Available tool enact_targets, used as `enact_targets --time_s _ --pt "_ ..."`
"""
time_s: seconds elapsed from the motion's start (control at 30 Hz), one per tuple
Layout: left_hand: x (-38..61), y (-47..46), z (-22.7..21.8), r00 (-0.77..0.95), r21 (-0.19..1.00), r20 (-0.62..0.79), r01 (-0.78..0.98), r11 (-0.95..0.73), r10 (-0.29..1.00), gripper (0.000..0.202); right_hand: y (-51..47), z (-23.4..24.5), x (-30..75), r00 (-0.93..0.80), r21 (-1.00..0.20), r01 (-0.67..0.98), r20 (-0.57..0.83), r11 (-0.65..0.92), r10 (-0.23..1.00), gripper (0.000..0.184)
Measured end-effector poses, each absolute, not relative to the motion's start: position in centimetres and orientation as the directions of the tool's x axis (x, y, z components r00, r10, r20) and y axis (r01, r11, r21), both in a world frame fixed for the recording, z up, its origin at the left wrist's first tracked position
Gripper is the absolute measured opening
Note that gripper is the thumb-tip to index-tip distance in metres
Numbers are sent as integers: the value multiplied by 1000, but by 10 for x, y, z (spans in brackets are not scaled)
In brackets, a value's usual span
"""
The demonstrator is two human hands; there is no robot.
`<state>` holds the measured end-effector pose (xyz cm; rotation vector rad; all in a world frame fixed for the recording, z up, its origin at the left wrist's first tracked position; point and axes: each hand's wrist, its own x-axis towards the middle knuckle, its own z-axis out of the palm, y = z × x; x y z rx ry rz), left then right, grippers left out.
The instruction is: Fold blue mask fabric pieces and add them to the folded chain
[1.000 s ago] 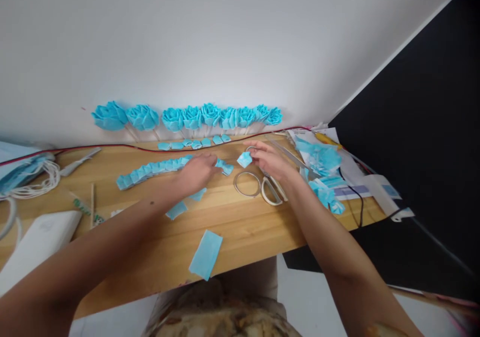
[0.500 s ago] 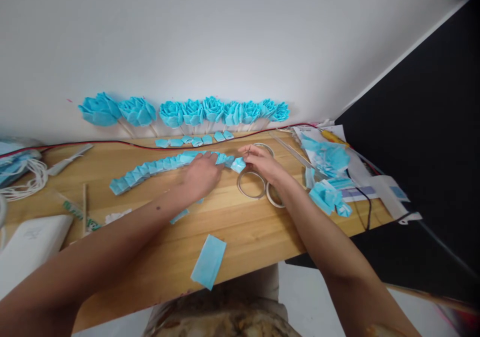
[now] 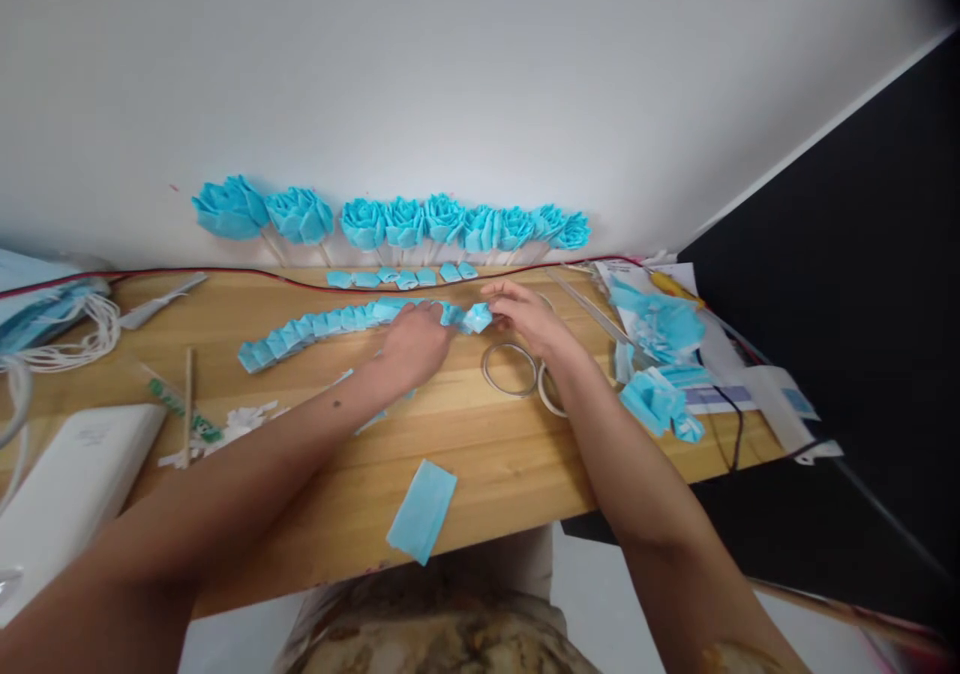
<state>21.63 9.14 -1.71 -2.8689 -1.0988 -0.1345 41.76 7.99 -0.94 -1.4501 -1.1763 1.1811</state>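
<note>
The right hand (image 3: 529, 316) is pinching a small folded blue piece (image 3: 478, 318) between its fingertips, holding it just above the wooden table (image 3: 495, 464), touching or nearly touching the right end of a long row of folded blue pieces (image 3: 330, 326). The left hand (image 3: 416, 339) is lying knuckles-up on that same end of the row, its fingers bent down onto the last pieces; whether they are gripping or only pressing cannot be told. The held piece is sitting between the two hands, just left of the right hand's fingertips and just right of the left hand's. It is looking pale sky-blue, creased into a small pointed packet like the overlapping ones in the row. Just in front of the right hand a thin tape ring (image 3: 510, 369) is lying flat. A flat blue rectangle (image 3: 421, 510) is resting at the table's near edge. Blue paper roses (image 3: 405, 222) on sticks are leaning against the wall behind. A white box (image 3: 67, 484) at the left is showing a faint mark too blurred to read.
</note>
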Motion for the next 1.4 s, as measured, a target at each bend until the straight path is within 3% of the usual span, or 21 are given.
enact_targets --time_s 0.33,0.6,0.93,1.07,1.27,1.4 --pt "216 89 -16 724 15 93 686 -728 684 31 82 -30 420 119 -915 393 -43 -87 992 28" --pt "216 89 -17 729 -17 115 680 -733 674 34 84 -36 423 130 -890 449 -20 -77 991 27" --pt "214 88 -16 738 -34 83 674 -738 670 28 81 -33 415 170 -592 800 59 -102 984 34" --pt "215 87 -15 726 -17 86 686 -727 683 30 81 -34 413 161 -542 834 52 -107 986 34" --pt "215 88 -17 724 -3 91 687 -726 684 29 79 -34 412 88 -488 872 82 -37 993 19" --pt "214 87 -16 727 -13 89 684 -729 681 28 76 -30 410 70 -460 887 74 -28 995 23"
